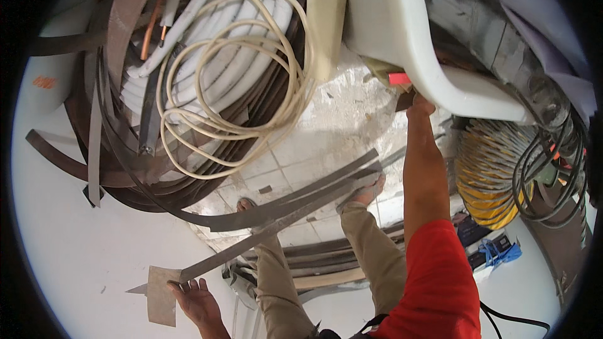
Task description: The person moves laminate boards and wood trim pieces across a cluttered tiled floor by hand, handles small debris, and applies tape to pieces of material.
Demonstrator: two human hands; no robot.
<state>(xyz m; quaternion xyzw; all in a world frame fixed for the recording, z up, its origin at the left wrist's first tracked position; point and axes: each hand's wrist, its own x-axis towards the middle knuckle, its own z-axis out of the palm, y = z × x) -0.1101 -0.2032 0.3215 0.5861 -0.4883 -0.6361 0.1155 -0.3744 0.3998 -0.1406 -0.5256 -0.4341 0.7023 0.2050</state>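
In the lower left of the frame, the left hand (200, 306) is raised from the bottom edge, its wrist angled up and to the left; a grey-beige rectangular sheet (162, 306) is held upright at its right edge, with the thumb laid over it and the other fingers loosely curled beside that edge; behind the sheet a long dark strip (239, 248) is crossed, its pointed tip left showing past the sheet's left side and its length run up toward the centre of the frame; whether the strip is also gripped cannot be told.

The right arm is stretched almost straight up the right half of the frame, its upper part covered by a red sleeve (440, 276); the right hand (421, 107) is brought up at the upper right of centre, close under the curved rim of a white moulded plastic shell (468, 95); a small brown piece (405, 100) and a bright red block (399, 78) are seen just beside it; its fingers are partly hidden, so how far they are closed cannot be told.

In the upper left, a loosely looped cream cable (248, 135) is laid over a coil of white-sleeved pipe (232, 88); at the right edge of the frame, a grey-and-yellow coil (493, 176) is partly overlapped by black cable (524, 204).
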